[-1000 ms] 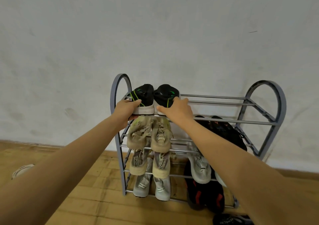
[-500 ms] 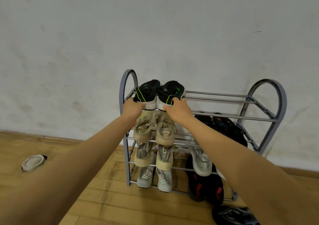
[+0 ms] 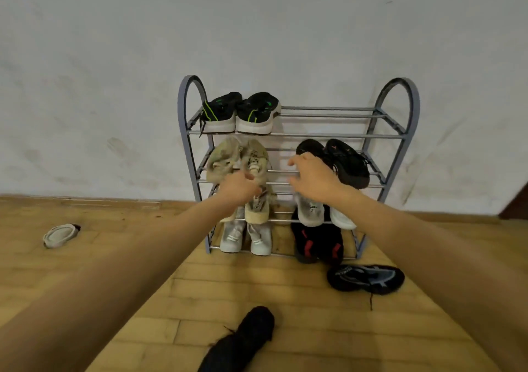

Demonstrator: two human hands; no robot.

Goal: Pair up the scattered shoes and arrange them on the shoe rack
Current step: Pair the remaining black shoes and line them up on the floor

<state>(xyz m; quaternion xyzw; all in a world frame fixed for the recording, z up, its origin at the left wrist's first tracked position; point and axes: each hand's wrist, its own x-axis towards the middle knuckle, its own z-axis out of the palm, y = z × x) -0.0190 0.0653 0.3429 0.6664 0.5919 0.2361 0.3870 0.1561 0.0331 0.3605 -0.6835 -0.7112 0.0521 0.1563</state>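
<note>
A grey metal shoe rack (image 3: 400, 136) stands against the white wall. A pair of black sneakers with green stripes (image 3: 241, 113) sits on the left of its top shelf. Beige sneakers (image 3: 237, 157) and black shoes (image 3: 347, 160) fill the second shelf; lower shelves hold pale and black-red pairs. My left hand (image 3: 238, 189) and my right hand (image 3: 313, 176) hover empty in front of the second shelf, fingers relaxed. On the floor lie a black sandal (image 3: 365, 279), a black shoe (image 3: 243, 340) and a pale shoe (image 3: 60, 234).
The floor is light wooden parquet (image 3: 314, 329) with a wooden skirting board along the wall. The right half of the rack's top shelf (image 3: 337, 123) carries no shoes. A dark edge shows at the far right (image 3: 517, 203).
Both hands let go of the black-and-green sneakers, now resting on the top shelf, and drew back and down. The view pulled back, showing more floor and loose shoes.
</note>
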